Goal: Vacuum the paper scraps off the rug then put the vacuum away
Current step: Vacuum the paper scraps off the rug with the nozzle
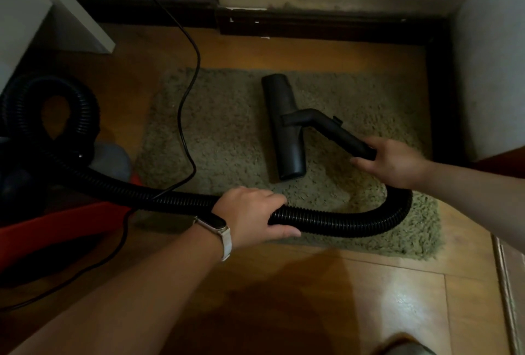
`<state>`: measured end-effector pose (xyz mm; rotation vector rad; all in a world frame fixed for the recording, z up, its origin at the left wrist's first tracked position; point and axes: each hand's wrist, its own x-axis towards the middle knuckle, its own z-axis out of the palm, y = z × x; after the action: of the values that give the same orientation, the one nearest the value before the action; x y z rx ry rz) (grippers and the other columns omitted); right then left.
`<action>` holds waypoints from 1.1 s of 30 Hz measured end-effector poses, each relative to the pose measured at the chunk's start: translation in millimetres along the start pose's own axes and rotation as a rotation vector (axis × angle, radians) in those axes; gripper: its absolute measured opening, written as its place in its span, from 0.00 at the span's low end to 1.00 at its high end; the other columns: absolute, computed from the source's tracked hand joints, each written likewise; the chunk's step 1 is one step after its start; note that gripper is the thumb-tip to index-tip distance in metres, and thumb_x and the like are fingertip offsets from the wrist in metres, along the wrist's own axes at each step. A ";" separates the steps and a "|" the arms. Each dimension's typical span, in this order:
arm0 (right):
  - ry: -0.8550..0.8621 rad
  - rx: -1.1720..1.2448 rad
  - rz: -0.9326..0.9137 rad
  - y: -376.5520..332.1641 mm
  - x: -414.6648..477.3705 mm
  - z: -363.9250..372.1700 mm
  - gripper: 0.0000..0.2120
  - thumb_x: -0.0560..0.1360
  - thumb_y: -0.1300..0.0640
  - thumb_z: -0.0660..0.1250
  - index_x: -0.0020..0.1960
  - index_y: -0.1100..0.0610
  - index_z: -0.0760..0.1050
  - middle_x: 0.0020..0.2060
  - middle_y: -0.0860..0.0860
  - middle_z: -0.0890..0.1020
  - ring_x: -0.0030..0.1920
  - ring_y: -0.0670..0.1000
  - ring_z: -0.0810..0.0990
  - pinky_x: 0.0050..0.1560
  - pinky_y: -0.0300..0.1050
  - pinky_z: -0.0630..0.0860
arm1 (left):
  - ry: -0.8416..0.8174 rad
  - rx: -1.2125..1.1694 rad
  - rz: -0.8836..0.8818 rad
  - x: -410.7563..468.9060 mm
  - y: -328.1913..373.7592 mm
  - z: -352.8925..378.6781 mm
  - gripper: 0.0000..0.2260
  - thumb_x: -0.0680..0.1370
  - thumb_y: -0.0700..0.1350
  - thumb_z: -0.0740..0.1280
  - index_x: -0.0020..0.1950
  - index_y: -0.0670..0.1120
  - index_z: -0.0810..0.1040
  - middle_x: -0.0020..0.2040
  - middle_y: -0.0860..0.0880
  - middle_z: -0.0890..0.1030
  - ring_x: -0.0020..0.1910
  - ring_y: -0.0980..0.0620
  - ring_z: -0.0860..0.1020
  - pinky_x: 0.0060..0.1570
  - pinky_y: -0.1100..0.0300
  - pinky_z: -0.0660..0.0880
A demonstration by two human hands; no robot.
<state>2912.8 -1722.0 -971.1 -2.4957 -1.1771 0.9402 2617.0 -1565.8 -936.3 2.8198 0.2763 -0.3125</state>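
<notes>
A shaggy olive rug (pixel 227 133) lies on the wooden floor. On it rests the black vacuum floor head (pixel 284 127), joined to a short black tube (pixel 326 127). My right hand (pixel 392 162) grips the end of that tube. The ribbed black hose (pixel 341 221) curves from there across the rug's front edge, and my left hand (pixel 252 217), with a watch on the wrist, grips it. The hose loops on to the vacuum body (pixel 34 184), dark with red parts, at the left edge. I see no paper scraps on the rug.
A black power cord (pixel 184 99) runs from the top across the rug's left side toward the vacuum. A dark skirting board (pixel 312 25) and walls enclose the rug at the back and right. White furniture (pixel 71 13) stands at the back left.
</notes>
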 end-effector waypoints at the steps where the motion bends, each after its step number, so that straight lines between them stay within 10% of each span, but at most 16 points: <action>1: -0.011 -0.018 -0.023 -3.4 -0.3 0.3 0.13 0.76 0.39 0.67 0.59 0.38 0.71 0.37 0.44 0.81 0.33 0.42 0.79 0.30 0.43 0.71 | -0.004 -0.004 0.001 -1.9 -0.7 0.7 0.31 0.72 0.77 0.47 0.54 0.56 0.76 0.43 0.58 0.78 0.41 0.57 0.78 0.42 0.57 0.77; 17: -0.195 -0.151 -0.268 -81.3 -1.1 45.0 0.12 0.76 0.41 0.68 0.57 0.43 0.74 0.34 0.43 0.79 0.32 0.38 0.77 0.28 0.32 0.67 | -0.033 -0.082 -0.028 -69.4 -26.5 4.3 0.29 0.72 0.77 0.53 0.48 0.54 0.76 0.40 0.57 0.76 0.37 0.56 0.76 0.38 0.56 0.75; 33: 0.047 -0.035 0.196 20.1 6.0 2.8 0.13 0.77 0.39 0.66 0.59 0.41 0.72 0.34 0.46 0.81 0.31 0.46 0.80 0.27 0.41 0.70 | -0.003 0.041 0.010 20.3 -2.1 -4.1 0.29 0.73 0.76 0.51 0.51 0.54 0.75 0.42 0.56 0.76 0.39 0.54 0.76 0.38 0.56 0.76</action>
<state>2926.1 -1730.9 -985.0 -2.6837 -0.9570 0.9076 2636.8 -1559.4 -937.9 2.8593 0.2582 -0.3241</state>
